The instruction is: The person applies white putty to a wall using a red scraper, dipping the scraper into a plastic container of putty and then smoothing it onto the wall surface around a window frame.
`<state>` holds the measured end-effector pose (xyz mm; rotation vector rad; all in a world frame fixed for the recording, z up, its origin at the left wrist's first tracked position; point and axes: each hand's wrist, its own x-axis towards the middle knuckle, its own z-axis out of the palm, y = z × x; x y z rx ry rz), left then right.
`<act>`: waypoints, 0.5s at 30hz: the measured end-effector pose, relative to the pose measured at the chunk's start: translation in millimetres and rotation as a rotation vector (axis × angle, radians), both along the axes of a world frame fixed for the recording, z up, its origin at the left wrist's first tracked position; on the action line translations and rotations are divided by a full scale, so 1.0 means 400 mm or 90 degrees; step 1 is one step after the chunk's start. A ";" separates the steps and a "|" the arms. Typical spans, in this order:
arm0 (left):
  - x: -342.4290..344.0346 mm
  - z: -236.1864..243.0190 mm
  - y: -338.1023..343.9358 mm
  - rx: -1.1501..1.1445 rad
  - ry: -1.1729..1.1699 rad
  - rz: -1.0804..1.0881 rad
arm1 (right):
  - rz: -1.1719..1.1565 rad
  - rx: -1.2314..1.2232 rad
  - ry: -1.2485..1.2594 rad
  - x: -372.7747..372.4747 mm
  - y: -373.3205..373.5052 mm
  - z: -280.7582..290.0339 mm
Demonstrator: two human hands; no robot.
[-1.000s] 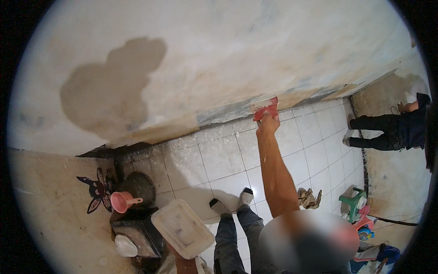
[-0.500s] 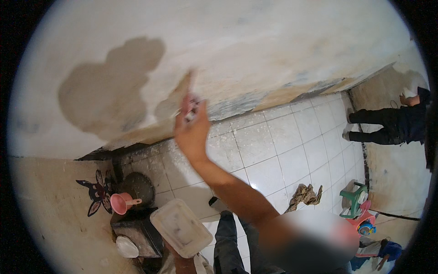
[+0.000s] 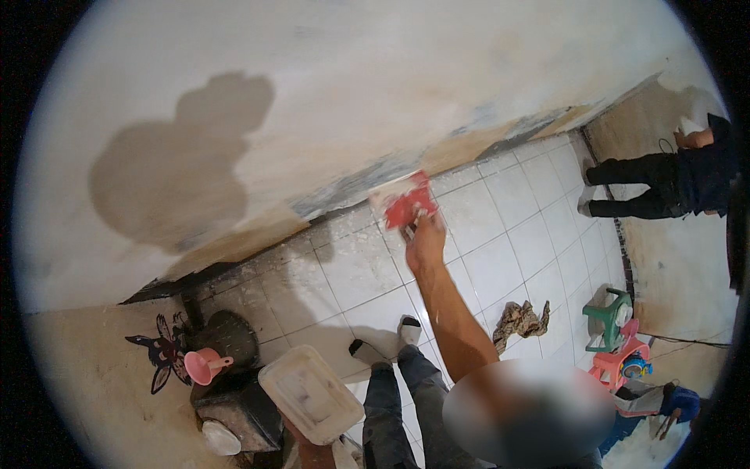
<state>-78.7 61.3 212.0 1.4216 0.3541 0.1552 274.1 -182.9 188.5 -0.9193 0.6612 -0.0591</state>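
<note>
My right hand [image 3: 424, 242] grips a red scraper [image 3: 408, 204] with a pale, smeared blade edge, low in front of the stained wall [image 3: 391, 86] near where it meets the tiles; whether the blade touches the wall I cannot tell. My left hand [image 3: 311, 443], mostly hidden, holds a pale rectangular plastic container [image 3: 311, 391] at the lower left, its inside smeared white. Below me my socked feet stand on white tiles [image 3: 361, 268] speckled near the wall.
At left, a pink dipper [image 3: 203, 366], dark round container [image 3: 234, 328], black box [image 3: 230, 410] and dark cut-out [image 3: 164, 356]. Right, another person [image 3: 695, 176] stands by the side wall, near a green stool [image 3: 605, 320] and pink stool [image 3: 613, 367]. A crumpled brown rag [image 3: 519, 320] lies on the floor.
My right hand and scraper swept left and up across the wall, then came back right and down. The view has shifted slightly. The container stays at the lower left.
</note>
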 end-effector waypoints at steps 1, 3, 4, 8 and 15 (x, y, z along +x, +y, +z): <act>0.013 0.015 -0.020 0.073 -0.004 -0.026 | -0.056 -0.052 -0.051 0.038 -0.022 0.006; 0.065 0.042 -0.052 0.215 -0.020 -0.085 | -0.072 -0.371 -0.145 0.121 -0.090 -0.005; 0.073 0.046 -0.066 0.217 -0.017 -0.089 | -0.074 -0.370 -0.140 0.154 -0.101 0.005; 0.103 0.064 -0.124 -0.032 0.077 0.017 | -0.152 -0.772 -0.127 0.276 -0.103 0.037; 0.187 0.030 -0.255 -0.484 0.211 0.220 | 0.068 -0.772 -0.482 0.290 0.011 -0.023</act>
